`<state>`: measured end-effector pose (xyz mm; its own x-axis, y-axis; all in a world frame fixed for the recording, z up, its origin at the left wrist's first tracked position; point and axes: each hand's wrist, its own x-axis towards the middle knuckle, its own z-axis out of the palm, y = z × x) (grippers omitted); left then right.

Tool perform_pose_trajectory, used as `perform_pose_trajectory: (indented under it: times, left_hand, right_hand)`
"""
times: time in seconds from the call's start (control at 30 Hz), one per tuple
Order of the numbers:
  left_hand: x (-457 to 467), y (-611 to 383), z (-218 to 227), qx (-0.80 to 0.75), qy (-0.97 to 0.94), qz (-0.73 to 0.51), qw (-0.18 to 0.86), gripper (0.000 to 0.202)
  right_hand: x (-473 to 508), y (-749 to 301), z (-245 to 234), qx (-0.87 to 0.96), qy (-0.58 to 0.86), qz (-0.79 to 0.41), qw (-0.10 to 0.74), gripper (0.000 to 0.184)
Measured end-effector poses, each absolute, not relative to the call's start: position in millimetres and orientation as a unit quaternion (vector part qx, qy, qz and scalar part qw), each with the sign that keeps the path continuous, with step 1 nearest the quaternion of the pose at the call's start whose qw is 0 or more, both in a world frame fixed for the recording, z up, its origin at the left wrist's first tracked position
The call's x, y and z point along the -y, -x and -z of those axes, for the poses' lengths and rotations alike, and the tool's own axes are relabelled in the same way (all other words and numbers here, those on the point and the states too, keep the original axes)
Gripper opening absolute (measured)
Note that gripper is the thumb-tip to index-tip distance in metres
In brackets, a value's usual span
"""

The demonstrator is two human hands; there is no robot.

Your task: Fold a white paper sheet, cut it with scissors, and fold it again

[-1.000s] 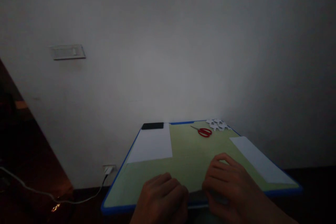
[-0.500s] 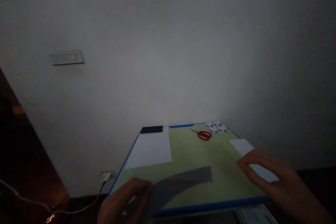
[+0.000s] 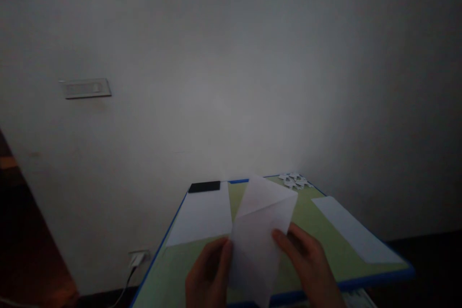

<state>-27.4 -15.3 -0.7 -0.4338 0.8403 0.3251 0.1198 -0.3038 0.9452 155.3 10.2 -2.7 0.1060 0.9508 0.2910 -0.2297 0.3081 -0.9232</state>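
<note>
A piece of white paper (image 3: 265, 236) with a crease across its upper part stands raised above the near side of the table. At its left edge, my left hand (image 3: 211, 269) is closed in a pinch. My right hand (image 3: 306, 262) grips the right edge, its thumb on the side facing me. Over on the table's right side lies a long white paper strip (image 3: 350, 226), apart from both hands. The red-handled scissors do not show now; the raised paper covers the spot where they lay.
The pale green table (image 3: 325, 236) has blue edging and stands against a wall. On its left lies a white sheet (image 3: 202, 216) with a dark flat rectangle (image 3: 204, 186) on its far end. Several white paper cut-outs (image 3: 294, 181) lie far right. A plug (image 3: 136, 260) sits in the wall.
My right hand has come left from above the paper strip and now grips the raised paper. My left hand has moved right, bringing that paper upright in front of me.
</note>
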Motion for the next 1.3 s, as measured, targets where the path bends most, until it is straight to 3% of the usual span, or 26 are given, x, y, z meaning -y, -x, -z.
perform_pose_trajectory:
  times: [0.1, 0.27, 0.43, 0.63, 0.9, 1.3]
  left_hand:
    - [-5, 25, -18, -0.522, -0.498, -0.639, 0.265, 0.059]
    - [-30, 15, -49, -0.473, -0.609, -0.577, 0.269, 0.106]
    - [-23, -5, -15, -0.411, -0.706, -0.498, 0.29, 0.131]
    - [-14, -18, 4, -0.415, -0.709, -0.504, 0.269, 0.127]
    - [-20, -5, 10, -0.366, -0.693, -0.519, 0.341, 0.13]
    - [-10, 2, 5, -0.329, -0.653, -0.501, 0.462, 0.136]
  right_hand:
    - [-22, -160, -17, 0.519, 0.402, -0.4, 0.639, 0.046]
    - [-35, -162, -21, 0.523, 0.427, -0.325, 0.663, 0.048]
    - [-24, -161, -5, 0.503, 0.448, -0.348, 0.652, 0.047]
    - [-12, -165, 0, 0.549, 0.442, -0.337, 0.624, 0.044]
    - [-7, -161, 3, 0.669, 0.398, -0.299, 0.552, 0.034]
    - [-3, -158, -2, 0.605, 0.414, -0.327, 0.596, 0.032]
